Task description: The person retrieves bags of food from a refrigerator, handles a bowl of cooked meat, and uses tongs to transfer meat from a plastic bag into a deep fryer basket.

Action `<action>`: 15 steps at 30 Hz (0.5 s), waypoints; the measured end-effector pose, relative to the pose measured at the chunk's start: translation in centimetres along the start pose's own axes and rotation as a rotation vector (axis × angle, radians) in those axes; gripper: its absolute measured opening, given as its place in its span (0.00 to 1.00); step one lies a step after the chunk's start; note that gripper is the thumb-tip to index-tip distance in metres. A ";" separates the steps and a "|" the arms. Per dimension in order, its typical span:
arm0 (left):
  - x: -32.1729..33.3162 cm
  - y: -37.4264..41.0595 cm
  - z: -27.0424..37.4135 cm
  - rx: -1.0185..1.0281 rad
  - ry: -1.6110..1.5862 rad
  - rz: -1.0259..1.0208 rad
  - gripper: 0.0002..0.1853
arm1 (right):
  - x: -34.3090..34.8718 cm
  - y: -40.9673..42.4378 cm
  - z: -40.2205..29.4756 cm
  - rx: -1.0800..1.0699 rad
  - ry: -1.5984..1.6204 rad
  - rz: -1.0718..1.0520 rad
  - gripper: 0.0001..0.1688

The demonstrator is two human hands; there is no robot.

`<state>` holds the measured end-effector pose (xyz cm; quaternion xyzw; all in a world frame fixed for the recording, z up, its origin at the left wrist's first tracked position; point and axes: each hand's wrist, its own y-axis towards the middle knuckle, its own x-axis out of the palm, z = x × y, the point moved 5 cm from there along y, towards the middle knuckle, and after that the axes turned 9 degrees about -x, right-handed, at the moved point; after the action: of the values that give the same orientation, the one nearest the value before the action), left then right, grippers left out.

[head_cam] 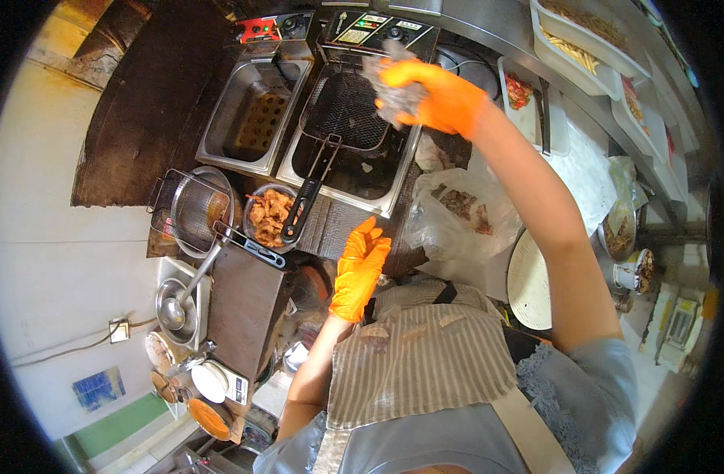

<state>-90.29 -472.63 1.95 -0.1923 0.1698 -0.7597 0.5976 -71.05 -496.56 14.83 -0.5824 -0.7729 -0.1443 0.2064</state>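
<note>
My right hand (pixel 448 98), in an orange glove, grips a crumpled grey rag (pixel 391 98), blurred, over the right edge of a deep fryer (pixel 391 204). Inside that fryer sits a dark wire fry basket (pixel 344 112); its black handle (pixel 303 207) reaches out over the front rim. My left hand (pixel 362 269), gloved in orange too, hangs before my apron (pixel 427 355) with bent fingers and holds nothing. A bowl of fried food pieces (pixel 268 219) stands left of it, partly under the black handle.
A second fryer (pixel 208 154) stands left. Another wire basket (pixel 181 204) rests over a metal pot (pixel 229 183). A ladle (pixel 172 311) lies in a bowl. At right are a plastic bag (pixel 424 219), a tray with tongs (pixel 531 127) and a white oval basket (pixel 525 284).
</note>
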 end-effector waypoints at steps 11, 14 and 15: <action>0.8 -0.6 0.0 0.020 -0.009 -0.020 0.20 | 1.0 5.5 3.6 -0.347 -1.669 -0.003 0.33; 3.6 -0.1 0.8 0.045 0.100 0.005 0.18 | -2.4 -1.9 -0.3 -0.334 -1.535 0.040 0.23; 5.5 0.0 2.3 0.139 0.216 0.002 0.17 | -4.5 -5.0 -0.9 -0.326 -1.544 0.053 0.21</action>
<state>-90.36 -478.01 4.42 -0.0672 0.1805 -0.7853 0.5884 -74.64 -502.18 13.52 -0.5591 -0.6524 0.1947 -0.4732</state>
